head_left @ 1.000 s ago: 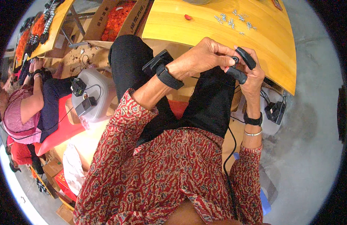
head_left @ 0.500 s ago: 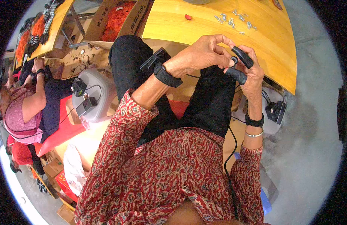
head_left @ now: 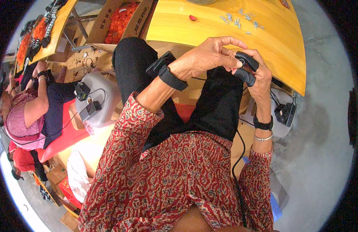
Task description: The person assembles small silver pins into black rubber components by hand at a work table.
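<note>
My two hands meet above my right knee, at the near edge of the yellow table. Black coverings that look like finger sleeves [head_left: 247, 60] sit on the thumb and a finger of my right hand [head_left: 261, 79]. Those two digits are bent toward each other around a small dark round piece [head_left: 241, 61]. From the left, my left hand [head_left: 212, 56] reaches in, its thumb against that piece and its index finger stretched above the upper sleeve. The left hand's other fingertips are partly hidden. A black strap circles each wrist, with a dark device beside the left one.
Small silvery pieces [head_left: 237, 21] and a red bit [head_left: 192, 17] lie on the yellow table [head_left: 179, 33]. Behind my left knee stands a carton [head_left: 136, 21] with orange-red material. A grey plastic stool [head_left: 105, 91] carries black devices and cables. A person in pink [head_left: 28, 112] sits at left.
The upper black sleeve has tilted lower and closed in toward the small round piece. My left index finger has come off its tip and now stretches above it.
</note>
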Demonstrator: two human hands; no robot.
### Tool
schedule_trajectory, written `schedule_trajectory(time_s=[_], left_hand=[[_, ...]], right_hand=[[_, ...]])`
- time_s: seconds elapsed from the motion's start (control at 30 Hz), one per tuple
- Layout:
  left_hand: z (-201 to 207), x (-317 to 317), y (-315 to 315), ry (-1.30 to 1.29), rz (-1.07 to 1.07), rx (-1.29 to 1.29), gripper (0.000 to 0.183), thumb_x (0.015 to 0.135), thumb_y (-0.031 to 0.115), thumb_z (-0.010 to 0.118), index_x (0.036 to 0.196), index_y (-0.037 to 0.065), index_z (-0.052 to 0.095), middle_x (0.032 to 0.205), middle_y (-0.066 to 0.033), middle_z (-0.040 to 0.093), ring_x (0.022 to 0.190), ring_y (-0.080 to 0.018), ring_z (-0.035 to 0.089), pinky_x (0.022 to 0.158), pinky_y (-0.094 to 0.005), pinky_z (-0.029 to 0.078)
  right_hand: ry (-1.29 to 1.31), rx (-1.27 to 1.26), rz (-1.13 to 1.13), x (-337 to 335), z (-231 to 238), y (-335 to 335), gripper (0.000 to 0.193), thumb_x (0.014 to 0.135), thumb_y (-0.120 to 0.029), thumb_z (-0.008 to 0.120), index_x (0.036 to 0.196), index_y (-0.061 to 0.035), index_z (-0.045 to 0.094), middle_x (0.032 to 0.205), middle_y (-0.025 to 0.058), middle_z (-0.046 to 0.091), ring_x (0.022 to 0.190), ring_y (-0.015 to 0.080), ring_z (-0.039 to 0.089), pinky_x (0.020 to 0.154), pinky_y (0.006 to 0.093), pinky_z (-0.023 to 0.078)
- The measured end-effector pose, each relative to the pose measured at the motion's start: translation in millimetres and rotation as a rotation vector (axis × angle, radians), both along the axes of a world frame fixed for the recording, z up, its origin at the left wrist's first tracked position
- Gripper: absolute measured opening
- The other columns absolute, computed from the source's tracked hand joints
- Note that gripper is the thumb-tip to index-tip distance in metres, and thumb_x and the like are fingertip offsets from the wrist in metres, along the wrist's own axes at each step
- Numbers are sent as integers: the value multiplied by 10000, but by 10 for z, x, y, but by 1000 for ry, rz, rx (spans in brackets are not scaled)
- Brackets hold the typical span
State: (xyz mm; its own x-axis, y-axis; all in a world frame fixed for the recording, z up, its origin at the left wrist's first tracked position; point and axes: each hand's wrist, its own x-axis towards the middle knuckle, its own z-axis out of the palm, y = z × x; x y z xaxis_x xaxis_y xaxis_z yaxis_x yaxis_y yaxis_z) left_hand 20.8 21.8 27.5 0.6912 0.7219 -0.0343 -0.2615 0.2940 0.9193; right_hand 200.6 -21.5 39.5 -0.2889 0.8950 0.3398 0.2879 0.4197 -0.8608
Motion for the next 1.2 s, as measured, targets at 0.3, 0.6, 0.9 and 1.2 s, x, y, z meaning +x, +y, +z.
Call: schedule_trajectory(time_s=[0.3, 0.6, 0.9, 1.2], left_hand=[[53, 49, -70, -165, -72, -29, 591, 797, 105, 689, 1322, 35, 426, 857, -7, 608, 788, -72, 558, 734, -205, 467], [1, 147, -180, -174, -7, 158, 743, 685, 24, 765, 1342, 63, 420, 930, 15, 590, 844, -60, 537, 775, -210, 463], [24, 189, -247, -106, 88, 254, 672, 683, 59, 774, 1294, 98, 498, 852, 53, 538, 783, -30, 495, 715, -188, 440], [92, 162, -255, -39, 91, 240, 606, 678, 31, 765, 1241, 104, 553, 827, 57, 530, 781, -27, 506, 745, -178, 456]], right_hand=[[-22, 94, -138, 96, 50, -27, 243, 693, -116, 755, 856, 4, 622, 841, 32, 583, 775, 122, 568, 686, 227, 440], [-93, 175, -215, 18, 176, -75, 230, 658, -109, 770, 799, 0, 624, 806, 36, 584, 752, 146, 589, 667, 247, 457], [-148, 305, -251, 15, 196, -87, 229, 654, -124, 776, 780, -11, 622, 762, 41, 568, 687, 155, 579, 608, 263, 458], [-157, 410, -211, 9, 193, -113, 227, 666, -90, 751, 820, 4, 613, 755, 63, 581, 667, 182, 576, 590, 268, 461]])
